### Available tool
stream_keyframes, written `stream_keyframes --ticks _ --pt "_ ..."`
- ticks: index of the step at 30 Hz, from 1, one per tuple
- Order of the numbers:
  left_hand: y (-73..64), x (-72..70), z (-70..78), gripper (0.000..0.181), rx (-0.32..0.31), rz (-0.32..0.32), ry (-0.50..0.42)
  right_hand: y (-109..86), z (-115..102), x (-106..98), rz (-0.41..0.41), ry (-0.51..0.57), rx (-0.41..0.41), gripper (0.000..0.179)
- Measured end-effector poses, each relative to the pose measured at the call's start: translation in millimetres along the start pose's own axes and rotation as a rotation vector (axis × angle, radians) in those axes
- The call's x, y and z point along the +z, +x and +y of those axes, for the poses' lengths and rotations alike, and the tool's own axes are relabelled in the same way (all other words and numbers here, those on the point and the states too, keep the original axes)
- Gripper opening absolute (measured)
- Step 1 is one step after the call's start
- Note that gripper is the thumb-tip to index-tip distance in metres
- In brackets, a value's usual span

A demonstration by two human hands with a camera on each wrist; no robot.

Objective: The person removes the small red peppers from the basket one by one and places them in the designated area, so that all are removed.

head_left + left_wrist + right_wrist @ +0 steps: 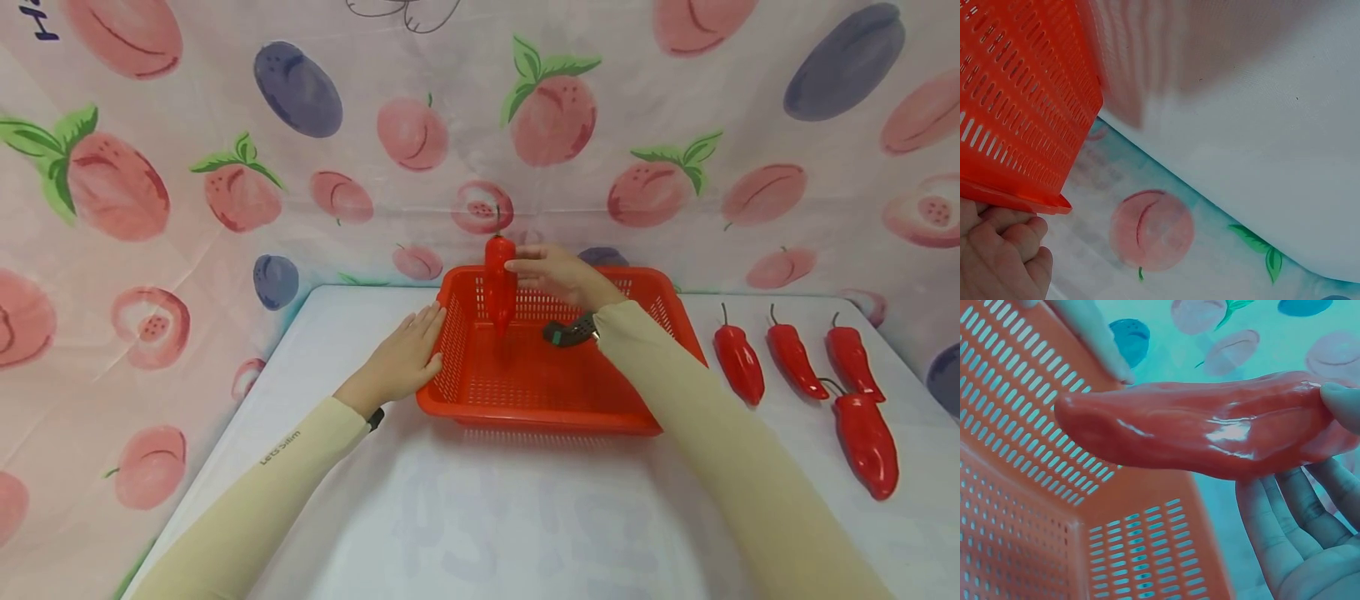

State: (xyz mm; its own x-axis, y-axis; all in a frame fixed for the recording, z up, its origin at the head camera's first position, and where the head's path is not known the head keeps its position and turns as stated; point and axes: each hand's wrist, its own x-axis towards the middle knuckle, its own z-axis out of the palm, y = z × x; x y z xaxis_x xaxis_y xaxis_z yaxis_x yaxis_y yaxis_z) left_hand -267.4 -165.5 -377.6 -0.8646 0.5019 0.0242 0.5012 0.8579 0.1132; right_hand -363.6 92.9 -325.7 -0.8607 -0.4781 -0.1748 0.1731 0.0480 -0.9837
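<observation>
A glossy red pepper (500, 287) hangs upright, stem up, over the left part of a red plastic basket (555, 421). My right hand (557, 272) pinches it between thumb and fingers. The right wrist view shows the same pepper (1197, 428) at close range, with the thumb on one side and the fingers of my right hand (1310, 531) on the other. My left hand (405, 354) rests with extended fingers against the basket's left rim. From the left wrist view, the fingers of my left hand (1007, 250) touch the rim's outer edge. Inside the basket, no pepper shows.
Several more red peppers lie on the white table (540, 517) right of the basket: one (739, 364) nearest it, another (797, 360) beside that, one (855, 361) farther right and one (867, 444) in front. A fruit-printed cloth (450, 75) hangs behind the table.
</observation>
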Motion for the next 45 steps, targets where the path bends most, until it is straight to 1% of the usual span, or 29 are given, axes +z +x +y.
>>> stream_keyframes --ticks 5,11,16,19,24,26,29,33,36,38,41,43,45 --pt "0.2 0.5 0.1 0.066 0.005 0.01 0.008 -9.1 -10 -4 -0.02 -0.009 -0.028 0.054" --pt "0.4 1.0 -0.8 0.066 0.007 0.005 0.011 -24.1 -20 -10 -0.034 -0.031 -0.052 0.051" --pt "0.1 1.2 -0.8 0.066 0.008 0.007 0.009 -36.2 -26 -15 -0.021 -0.03 -0.062 0.051" --pt "0.1 1.6 -0.2 0.066 0.01 0.011 0.012 -45.0 -27 -19 -0.004 -0.036 -0.064 0.047" --pt "-0.1 0.8 1.4 0.066 0.019 0.02 0.008 -58.4 -25 -29 0.015 -0.041 -0.076 0.029" --pt "0.0 0.4 1.7 0.066 0.022 0.024 0.003 -65.3 -25 -33 0.029 -0.067 -0.075 0.028" --pt "0.1 0.2 1.4 0.066 0.02 0.02 0.001 -77.4 -26 -40 0.054 -0.116 -0.069 0.031" --pt "0.8 0.8 -0.2 0.067 0.014 0.009 0.003 -93.3 -27 -50 0.096 -0.143 -0.051 0.035" --pt "1.3 1.3 -0.8 0.067 0.011 0.003 0.002 -105.2 -27 -59 0.122 -0.212 -0.025 0.044" --pt "1.4 1.5 -0.7 0.067 0.013 0.003 0.0 -113.7 -27 -67 0.123 -0.286 -0.012 0.053" --pt "1.4 1.6 -0.5 0.067 0.014 0.004 -0.005 -128.1 -27 -76 0.134 -0.39 -0.004 0.058" --pt "1.4 1.6 -0.6 0.067 0.016 0.006 -0.006 -137.3 -25 -83 0.142 -0.415 -0.014 0.056" --pt "1.2 1.0 -0.5 0.067 0.011 0.0 -0.01 -146.4 -24 -89 0.152 -0.414 -0.011 0.054"
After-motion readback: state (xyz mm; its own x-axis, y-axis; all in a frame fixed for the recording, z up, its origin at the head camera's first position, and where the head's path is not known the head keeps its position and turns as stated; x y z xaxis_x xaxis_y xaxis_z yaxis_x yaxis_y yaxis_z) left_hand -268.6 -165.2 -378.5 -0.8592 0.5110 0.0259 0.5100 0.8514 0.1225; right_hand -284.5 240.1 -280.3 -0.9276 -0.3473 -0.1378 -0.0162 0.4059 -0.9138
